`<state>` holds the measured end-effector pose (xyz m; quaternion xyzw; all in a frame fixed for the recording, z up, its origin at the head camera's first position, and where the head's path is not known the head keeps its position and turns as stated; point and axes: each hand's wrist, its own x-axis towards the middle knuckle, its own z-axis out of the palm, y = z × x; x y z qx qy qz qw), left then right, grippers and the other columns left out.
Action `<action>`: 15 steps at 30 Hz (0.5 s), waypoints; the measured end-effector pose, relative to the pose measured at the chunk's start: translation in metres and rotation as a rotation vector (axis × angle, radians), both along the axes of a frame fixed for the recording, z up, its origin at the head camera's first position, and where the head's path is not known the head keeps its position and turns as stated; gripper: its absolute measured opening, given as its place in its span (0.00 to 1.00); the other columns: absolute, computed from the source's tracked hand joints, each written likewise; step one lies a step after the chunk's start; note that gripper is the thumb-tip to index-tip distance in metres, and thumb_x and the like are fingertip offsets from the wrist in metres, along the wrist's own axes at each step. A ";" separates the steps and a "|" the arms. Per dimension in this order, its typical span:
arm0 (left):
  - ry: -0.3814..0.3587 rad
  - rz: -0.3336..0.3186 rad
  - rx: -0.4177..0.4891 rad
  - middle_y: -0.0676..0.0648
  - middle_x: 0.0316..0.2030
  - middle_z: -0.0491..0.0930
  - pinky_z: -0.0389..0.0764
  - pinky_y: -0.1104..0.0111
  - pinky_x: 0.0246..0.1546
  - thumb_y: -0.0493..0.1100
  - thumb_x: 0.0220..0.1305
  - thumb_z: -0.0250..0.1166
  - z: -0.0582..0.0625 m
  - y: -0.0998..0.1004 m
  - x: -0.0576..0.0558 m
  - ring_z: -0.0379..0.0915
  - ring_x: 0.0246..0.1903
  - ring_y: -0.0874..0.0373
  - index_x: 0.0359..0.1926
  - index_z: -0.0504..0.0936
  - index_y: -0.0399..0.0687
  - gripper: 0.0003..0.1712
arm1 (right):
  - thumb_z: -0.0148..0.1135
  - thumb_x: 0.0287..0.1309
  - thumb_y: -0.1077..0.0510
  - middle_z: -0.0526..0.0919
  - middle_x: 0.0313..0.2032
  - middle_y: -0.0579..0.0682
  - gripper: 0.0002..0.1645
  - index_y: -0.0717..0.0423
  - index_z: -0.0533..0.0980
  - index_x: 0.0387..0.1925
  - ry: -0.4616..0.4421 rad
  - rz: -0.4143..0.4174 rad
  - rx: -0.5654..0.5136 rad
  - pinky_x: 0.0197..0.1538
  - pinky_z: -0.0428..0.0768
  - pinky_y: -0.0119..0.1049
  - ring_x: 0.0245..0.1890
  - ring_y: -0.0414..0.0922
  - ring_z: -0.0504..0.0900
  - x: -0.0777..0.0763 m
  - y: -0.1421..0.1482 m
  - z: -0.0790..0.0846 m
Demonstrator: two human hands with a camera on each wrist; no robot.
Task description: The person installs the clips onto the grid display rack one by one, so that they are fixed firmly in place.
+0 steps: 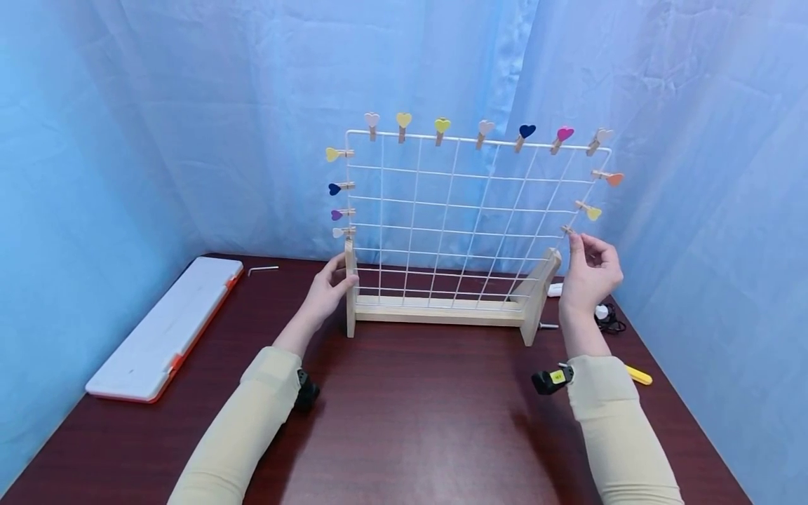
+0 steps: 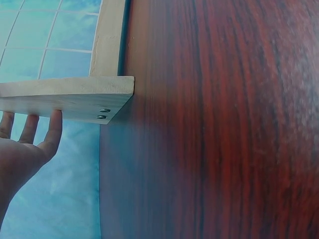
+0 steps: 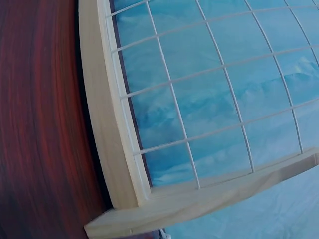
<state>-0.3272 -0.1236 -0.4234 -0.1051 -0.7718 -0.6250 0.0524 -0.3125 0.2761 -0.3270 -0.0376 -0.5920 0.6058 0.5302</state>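
Note:
A white wire grid (image 1: 442, 189) stands upright in a pale wooden stand (image 1: 438, 313), with heart-topped clothespins along its top and sides. My left hand (image 1: 328, 287) touches the stand's left upright (image 1: 351, 308). In the left wrist view its straight fingertips (image 2: 56, 119) rest on the outer face, near two bolts (image 2: 103, 113). At the grid's right edge, my right hand (image 1: 590, 273) pinches a small wooden clothespin (image 1: 567, 229) between thumb and fingers; its heart is hidden. Just above are a yellow-heart clothespin (image 1: 592, 212) and an orange-heart one (image 1: 614, 179). The right wrist view shows the grid and stand but no hand.
A white case with orange trim (image 1: 164, 330) lies on the left of the dark wooden table (image 1: 404, 421), beside a hex key (image 1: 262, 268). To the right are a bolt (image 1: 549, 325), a black cable (image 1: 611, 322) and a yellow-handled item (image 1: 640, 375). Curtains (image 1: 252, 105) surround the table.

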 end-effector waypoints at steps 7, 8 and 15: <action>-0.007 -0.023 -0.013 0.36 0.56 0.65 0.67 0.51 0.52 0.45 0.61 0.57 0.020 0.003 0.014 0.62 0.56 0.44 0.66 0.56 0.49 0.33 | 0.69 0.42 0.51 0.76 0.34 0.51 0.17 0.55 0.80 0.35 -0.023 -0.080 0.138 0.33 0.70 0.27 0.29 0.37 0.71 -0.002 0.012 -0.010; -0.005 -0.024 -0.022 0.37 0.57 0.64 0.67 0.51 0.52 0.44 0.61 0.57 0.022 0.003 0.016 0.62 0.56 0.44 0.66 0.56 0.48 0.33 | 0.69 0.43 0.52 0.76 0.34 0.51 0.16 0.54 0.80 0.35 -0.018 -0.077 0.158 0.33 0.69 0.27 0.29 0.37 0.71 -0.001 0.011 -0.009; 0.083 -0.024 -0.011 0.38 0.62 0.59 0.61 0.48 0.56 0.41 0.62 0.55 0.024 -0.008 0.026 0.55 0.61 0.42 0.66 0.55 0.47 0.33 | 0.67 0.46 0.57 0.76 0.38 0.51 0.15 0.58 0.79 0.37 -0.020 -0.015 0.334 0.35 0.69 0.27 0.32 0.43 0.73 0.026 -0.005 0.013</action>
